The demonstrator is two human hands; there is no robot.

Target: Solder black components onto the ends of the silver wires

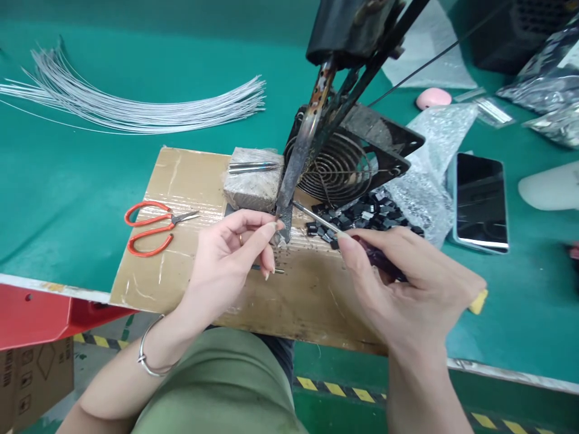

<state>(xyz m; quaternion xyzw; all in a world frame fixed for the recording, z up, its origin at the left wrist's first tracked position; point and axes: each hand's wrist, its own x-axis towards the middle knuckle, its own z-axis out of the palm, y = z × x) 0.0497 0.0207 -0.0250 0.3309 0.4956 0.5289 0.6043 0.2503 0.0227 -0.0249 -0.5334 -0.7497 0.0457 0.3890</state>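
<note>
My left hand (228,256) is closed in a pinch just below the tip of a mounted soldering iron (299,155). What its fingertips hold is too small and covered to make out. A thin metal rod (279,271) shows beneath those fingers. My right hand (407,295) grips a screwdriver (319,219) by its dark handle, and the slim metal shaft points left to the iron's tip. To the right of the iron lies a heap of small black plastic parts (362,214). Beside it on the left, a plastic-wrapped block (252,188) carries a few thin metal rods (254,167).
Red-handled scissors (169,226) lie on the cardboard sheet (181,175). A bundle of white wires (163,114) rests at the back left. Behind the iron leans a black fan (335,166). A phone (480,202), bubble wrap (423,163) and a pink object (433,98) are at right.
</note>
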